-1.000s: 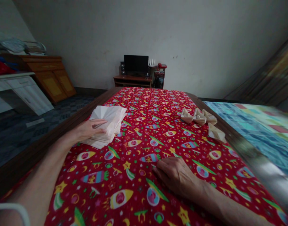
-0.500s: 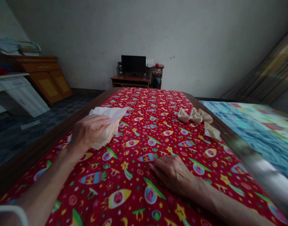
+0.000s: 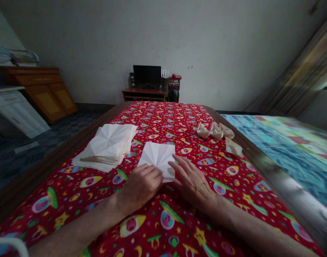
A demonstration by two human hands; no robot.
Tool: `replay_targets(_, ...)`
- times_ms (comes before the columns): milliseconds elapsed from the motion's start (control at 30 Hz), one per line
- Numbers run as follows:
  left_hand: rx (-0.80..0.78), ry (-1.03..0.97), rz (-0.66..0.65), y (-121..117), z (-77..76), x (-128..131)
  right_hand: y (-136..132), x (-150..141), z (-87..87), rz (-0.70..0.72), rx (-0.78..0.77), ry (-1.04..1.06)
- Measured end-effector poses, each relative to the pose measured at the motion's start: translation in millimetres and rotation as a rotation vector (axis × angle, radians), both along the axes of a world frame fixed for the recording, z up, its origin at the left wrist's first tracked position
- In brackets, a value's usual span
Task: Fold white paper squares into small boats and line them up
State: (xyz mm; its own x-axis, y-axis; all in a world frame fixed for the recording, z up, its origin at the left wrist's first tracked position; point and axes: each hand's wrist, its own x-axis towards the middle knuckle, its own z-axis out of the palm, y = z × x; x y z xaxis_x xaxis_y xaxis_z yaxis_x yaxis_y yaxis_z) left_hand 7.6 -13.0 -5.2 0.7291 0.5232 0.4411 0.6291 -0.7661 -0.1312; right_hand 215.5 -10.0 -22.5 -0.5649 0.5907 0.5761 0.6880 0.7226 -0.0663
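Observation:
A white square sheet of paper (image 3: 156,151), creased in lines that fan out from its middle, lies flat in front of me. My left hand (image 3: 146,184) is closed at its near left edge, with curled fingers on the paper and the fingertips partly hidden. Along the right edge rests my right hand (image 3: 194,180), its fingers stretched out and apart, the tips touching the sheet. To the left is a pile of similar creased sheets (image 3: 109,141), unevenly stacked. Several folded paper pieces (image 3: 216,131), cream-coloured and pointed, stand at the right side.
A red patterned cloth (image 3: 168,125) covers the table, whose dark wooden border (image 3: 262,164) shows at the sides. A bed (image 3: 281,142) adjoins on the right. Beyond the far end stands a monitor (image 3: 147,74) on a low desk. Cabinets (image 3: 45,92) are at left.
My left hand has moved from the pile to the middle, and a single sheet now lies there. My right hand has opened from a curled pose onto that sheet. The view has shifted slightly.

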Motion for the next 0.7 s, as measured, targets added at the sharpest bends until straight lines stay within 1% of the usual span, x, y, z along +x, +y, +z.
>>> replay_targets(133, -0.116, -0.041, 0.003, -1, 0.1, 1, 8, 3, -2.7, 0.08, -0.125, -0.002)
replay_targets(233, -0.191, -0.027, -0.052, 1, 3.0, -4, 12, 8, -6.5, 0.15, -0.129, 0.06)
replay_targets(333, -0.248, -0.03, -0.097, 7, 2.9, -18, 15, 18, -10.8, 0.233, -0.115, 0.1)
replay_targets(433, -0.254, -0.075, -0.099, 15, -1.0, -31, 18, 32, -12.4, 0.27, -0.147, 0.13)
replay_targets(500, -0.265, -0.094, -0.105, 20, -3.8, -36, 20, 40, -10.5, 0.28, -0.186, 0.146)
replay_targets(700, -0.27, -0.199, -0.142, 31, -12.6, -40, 19, 51, 1.2, 0.323, -0.297, 0.191)
